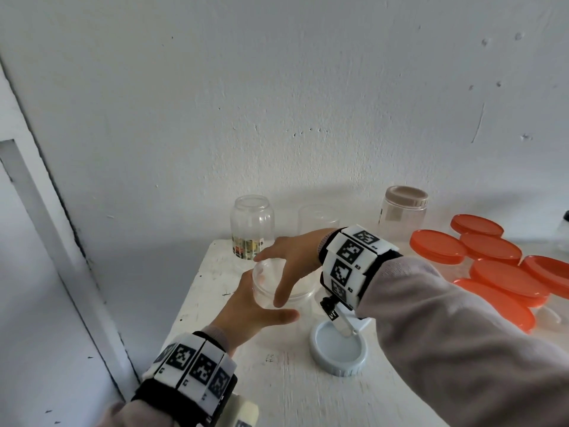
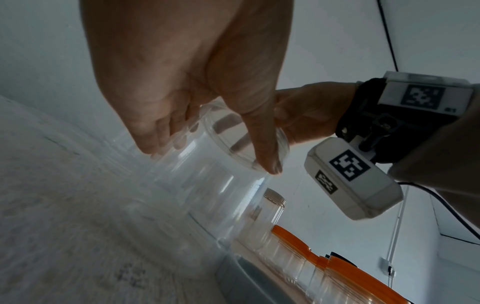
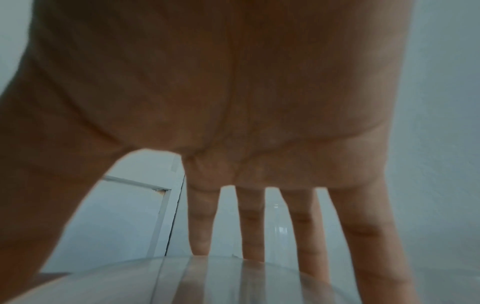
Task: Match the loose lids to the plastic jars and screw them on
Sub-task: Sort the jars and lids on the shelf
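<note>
A clear plastic jar (image 1: 264, 288) with no coloured lid stands near the table's left edge. My left hand (image 1: 261, 303) grips its side from the near left, fingers curled round the wall and thumb along the rim; in the left wrist view the left hand (image 2: 215, 156) wraps the jar (image 2: 207, 195). My right hand (image 1: 286, 266) spans the jar's top, thumb on the near side, fingers over the far rim. The right wrist view shows that right hand (image 3: 135, 257) with its fingers reaching past the jar (image 3: 207, 283). A pale blue-grey lid (image 1: 338, 349) lies upside down beside it.
On the white table (image 1: 308, 402), a labelled clear jar (image 1: 252, 232), another clear container (image 1: 317, 220) and a beige-lidded jar (image 1: 403, 211) stand along the back wall. Several orange-lidded jars (image 1: 492, 266) crowd the right. A door frame (image 1: 61, 241) runs close on the left.
</note>
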`<state>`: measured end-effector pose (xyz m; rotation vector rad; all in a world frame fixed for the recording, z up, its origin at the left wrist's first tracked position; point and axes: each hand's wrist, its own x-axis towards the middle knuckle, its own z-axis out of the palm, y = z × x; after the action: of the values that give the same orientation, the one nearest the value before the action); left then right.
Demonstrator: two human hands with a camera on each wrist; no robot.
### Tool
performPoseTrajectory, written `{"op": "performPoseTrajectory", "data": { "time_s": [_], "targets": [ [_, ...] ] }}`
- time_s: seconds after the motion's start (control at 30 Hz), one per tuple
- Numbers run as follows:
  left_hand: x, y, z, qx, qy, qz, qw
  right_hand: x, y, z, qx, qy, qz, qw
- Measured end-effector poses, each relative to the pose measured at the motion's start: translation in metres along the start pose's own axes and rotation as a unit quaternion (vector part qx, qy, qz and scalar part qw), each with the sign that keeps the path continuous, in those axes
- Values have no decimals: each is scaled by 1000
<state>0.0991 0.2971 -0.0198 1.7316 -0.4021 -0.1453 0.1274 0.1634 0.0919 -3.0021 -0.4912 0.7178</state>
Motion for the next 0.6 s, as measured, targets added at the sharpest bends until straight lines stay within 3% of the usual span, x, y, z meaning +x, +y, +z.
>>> {"op": "performPoseTrajectory", "data": {
  "time_s": [0.13,0.3,0.47,0.6],
  "targets": [
    [0,2,0,8,-11,20,1000,1,-1,0,-42,24,15,999],
    [0,-2,-1,13,7,-14,1000,4,5,-1,-48,26,62,997],
    [0,-3,-1,12,9,-29,999,4,4,-1,7,-14,4,1000],
    [1,-3,0,15,9,-19,1000,5,5,1,17,18,-14,1000]
  ]
}}
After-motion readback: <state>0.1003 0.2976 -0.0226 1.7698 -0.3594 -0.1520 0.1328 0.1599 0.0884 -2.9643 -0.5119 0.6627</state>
